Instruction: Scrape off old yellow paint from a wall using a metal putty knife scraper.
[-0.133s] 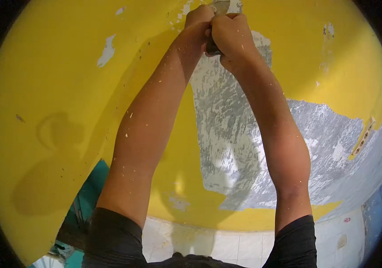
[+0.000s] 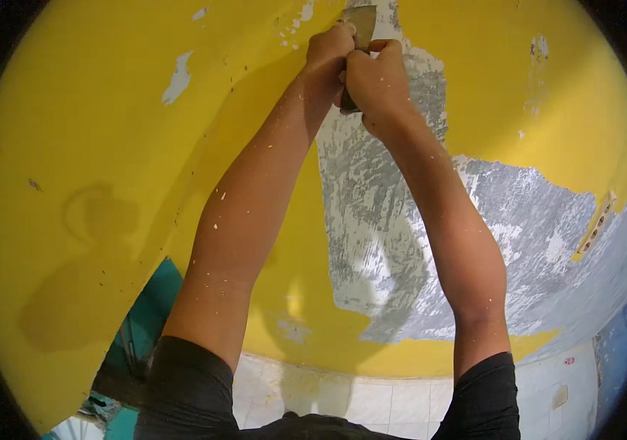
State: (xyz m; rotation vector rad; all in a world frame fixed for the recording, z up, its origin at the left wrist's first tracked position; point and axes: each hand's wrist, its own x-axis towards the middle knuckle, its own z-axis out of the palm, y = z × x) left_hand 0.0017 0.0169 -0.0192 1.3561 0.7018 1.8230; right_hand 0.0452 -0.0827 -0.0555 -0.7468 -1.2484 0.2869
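Both arms reach up toward a yellow painted wall. Held between them is a paint scraper with a broad flat metal blade and a dark handle, its blade edge pointing to the top against the wall. My right hand is closed around the handle. Fingers of my left hand press beside the lower blade, also closed on the tool. Below the hands spreads a bared patch of grey and white where the yellow paint is gone. Small paint flecks cling to both forearms.
A long white power strip is fixed on the wall at right. White tiles line the bottom. At lower left lies something dark green beside other items. Smaller bare spots mark the wall at left.
Both hands and the scraper have shifted slightly down the wall, toward me. More of the blade shows now.
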